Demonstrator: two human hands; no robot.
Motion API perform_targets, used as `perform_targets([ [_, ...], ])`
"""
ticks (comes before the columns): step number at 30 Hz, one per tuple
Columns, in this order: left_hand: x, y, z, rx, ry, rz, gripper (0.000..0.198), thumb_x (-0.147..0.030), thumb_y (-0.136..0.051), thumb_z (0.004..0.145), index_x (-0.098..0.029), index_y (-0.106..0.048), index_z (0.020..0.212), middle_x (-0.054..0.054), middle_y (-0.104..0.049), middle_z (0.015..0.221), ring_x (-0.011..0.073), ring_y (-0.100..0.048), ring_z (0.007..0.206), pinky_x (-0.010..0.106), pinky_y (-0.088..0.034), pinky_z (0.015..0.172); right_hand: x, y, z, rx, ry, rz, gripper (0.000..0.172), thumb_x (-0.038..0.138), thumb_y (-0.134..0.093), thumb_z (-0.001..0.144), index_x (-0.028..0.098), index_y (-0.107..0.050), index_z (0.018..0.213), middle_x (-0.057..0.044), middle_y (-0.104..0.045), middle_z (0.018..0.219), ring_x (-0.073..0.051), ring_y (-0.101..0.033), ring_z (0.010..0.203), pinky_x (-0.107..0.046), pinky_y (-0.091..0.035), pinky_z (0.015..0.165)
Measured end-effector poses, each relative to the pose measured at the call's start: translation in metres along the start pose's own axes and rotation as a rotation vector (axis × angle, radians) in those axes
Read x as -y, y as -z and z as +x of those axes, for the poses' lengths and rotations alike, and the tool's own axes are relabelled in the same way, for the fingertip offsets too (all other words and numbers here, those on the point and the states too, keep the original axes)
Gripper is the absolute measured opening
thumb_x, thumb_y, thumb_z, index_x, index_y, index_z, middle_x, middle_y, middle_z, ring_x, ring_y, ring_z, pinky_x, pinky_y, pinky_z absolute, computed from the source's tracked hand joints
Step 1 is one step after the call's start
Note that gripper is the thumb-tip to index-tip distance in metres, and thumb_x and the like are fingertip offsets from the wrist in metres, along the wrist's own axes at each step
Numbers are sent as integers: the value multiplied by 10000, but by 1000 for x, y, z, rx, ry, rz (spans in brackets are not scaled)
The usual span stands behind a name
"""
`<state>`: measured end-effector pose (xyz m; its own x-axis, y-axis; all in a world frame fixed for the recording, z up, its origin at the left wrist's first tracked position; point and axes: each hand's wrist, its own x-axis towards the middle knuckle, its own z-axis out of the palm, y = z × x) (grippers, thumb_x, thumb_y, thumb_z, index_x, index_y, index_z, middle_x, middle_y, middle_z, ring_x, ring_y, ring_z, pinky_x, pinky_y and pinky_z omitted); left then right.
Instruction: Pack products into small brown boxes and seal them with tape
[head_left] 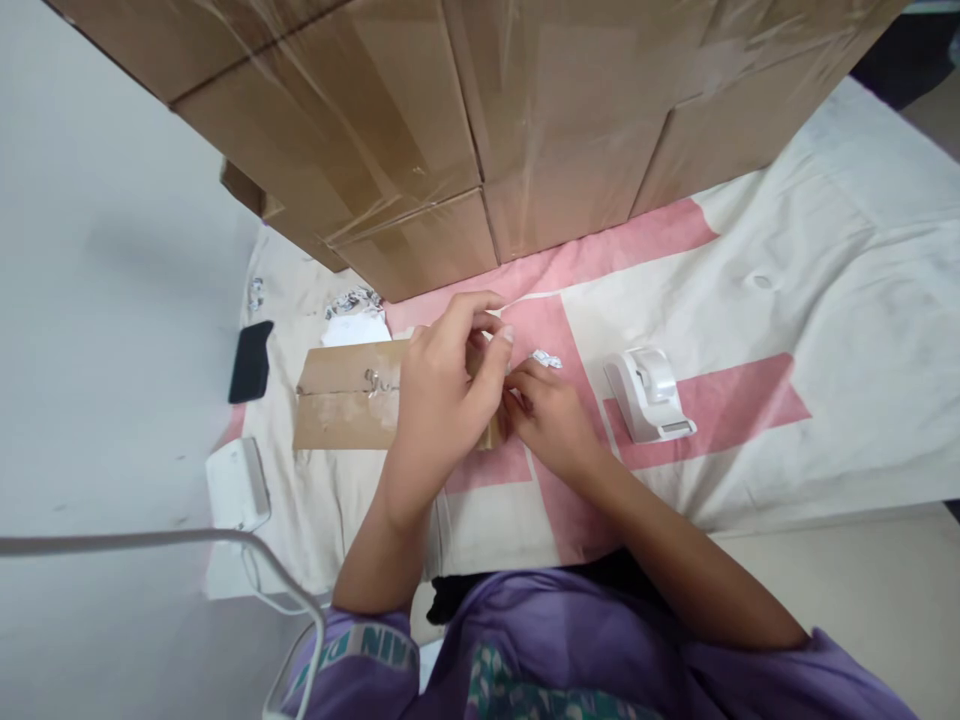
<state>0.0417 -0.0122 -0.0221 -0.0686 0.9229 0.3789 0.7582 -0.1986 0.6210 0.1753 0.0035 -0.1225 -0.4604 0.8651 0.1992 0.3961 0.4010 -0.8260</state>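
Note:
A long brown cardboard box (349,420) lies on the pink and white cloth, with a seam along its top. My left hand (450,375) is over the box's right end, fingers curved and thumb apart from them; no object shows between them. Close beside it, my right hand (551,415) has its fingers pinched together at the end of the box, and what they hold, if anything, is too small to make out. Just beyond my right fingers lies a crumpled white scrap (546,358). To the right stands a white tape dispenser (649,395).
Large taped cartons (555,120) stand along the far side of the cloth (750,300). At the left are a dark phone-like object (251,362), a white box-shaped device (238,484), a white cable (150,540) and crumpled paper (356,318) beside the wall.

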Motion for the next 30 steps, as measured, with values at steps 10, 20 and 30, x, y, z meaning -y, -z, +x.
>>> perform_targets([
  [10,-2,-1,0,40,38,26,186,-279,-572,991,-254,-611,1171,-2,-723,1016,156,-700,874,298,-524,811,8,2,-33,42,-45,216,320,124,-567,924,203,-713,1198,-95,-650,1154,-218,-668,1063,-390,-569,964],
  [20,12,2,-1,122,38,-49,202,-332,-583,981,-267,-622,1169,4,-726,1064,186,-697,938,321,-517,831,0,21,1,407,70,198,1296,356,-856,704,220,9,1659,-178,-16,1727,-373,-4,1601,-588,-195,1266],
  [30,-16,38,-49,-108,-522,157,126,-138,-624,916,-243,-636,985,33,-732,854,214,-656,781,385,-436,748,4,23,26,191,300,413,1182,404,-924,622,299,-272,1602,-132,-316,1567,-287,-386,1473,-421,-374,1207],
])
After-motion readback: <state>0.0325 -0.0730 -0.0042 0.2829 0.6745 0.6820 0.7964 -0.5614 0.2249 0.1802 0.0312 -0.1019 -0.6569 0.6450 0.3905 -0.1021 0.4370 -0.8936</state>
